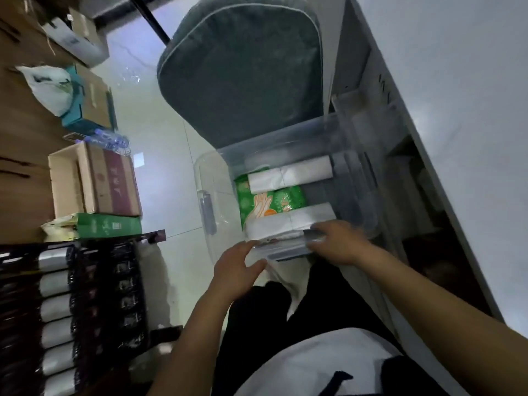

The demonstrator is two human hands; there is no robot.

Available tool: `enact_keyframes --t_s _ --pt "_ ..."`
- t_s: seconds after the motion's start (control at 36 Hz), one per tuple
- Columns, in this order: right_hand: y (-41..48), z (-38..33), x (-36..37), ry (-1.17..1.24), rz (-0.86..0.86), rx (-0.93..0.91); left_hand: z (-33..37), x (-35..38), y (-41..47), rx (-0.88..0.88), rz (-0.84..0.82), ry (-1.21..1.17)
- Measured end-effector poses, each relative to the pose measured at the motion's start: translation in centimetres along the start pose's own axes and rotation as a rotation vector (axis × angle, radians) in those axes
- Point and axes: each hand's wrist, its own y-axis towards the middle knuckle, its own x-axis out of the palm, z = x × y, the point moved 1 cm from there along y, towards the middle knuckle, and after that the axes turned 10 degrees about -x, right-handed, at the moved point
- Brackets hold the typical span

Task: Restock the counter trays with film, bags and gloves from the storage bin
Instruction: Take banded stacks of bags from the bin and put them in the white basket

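Pale tiles underlie the storage bin, where left hand and right hand grip a flat pack, print unreadable.

Clear bin. Bright green glove packet printed with pale hands outlined in orange; white bag rolls. Whitish flat pack with a grey-blue edge. Dark grey-green cushion with pale piping. Brown cardboard box with a maroon side; green box. Black crates of silver-grey rolls. Black trousers, white shirt. Pale glossy floor tiles.
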Motion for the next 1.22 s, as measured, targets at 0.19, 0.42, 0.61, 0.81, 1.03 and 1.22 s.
enact_keyframes --t_s 0.19,0.42,0.61,0.81,1.03,1.22 --pt "2.7 2.8 2.6 -0.169 -0.094 0.027 0.7 3.3 9.6 -0.150 -0.192 0.017" --pt "3.9 6.4 4.7 -0.293 0.032 -0.017 0.5 7.7 20.7 0.126 -0.142 0.718" --pt "3.6 7.5 5.3 -0.164 0.236 -0.062 1.8 11.0 25.5 0.394 -0.099 0.869" --pt "5.1 6.2 4.7 -0.103 0.079 0.106 1.2 11.8 27.5 0.500 -0.071 0.856" --pt "9.3 2.4 3.9 0.323 0.294 0.277 2.3 7.9 29.1 0.469 -0.032 0.583" --pt "11.4 1.5 3.5 0.772 0.537 0.416 3.0 3.4 31.6 0.284 -0.168 0.282"
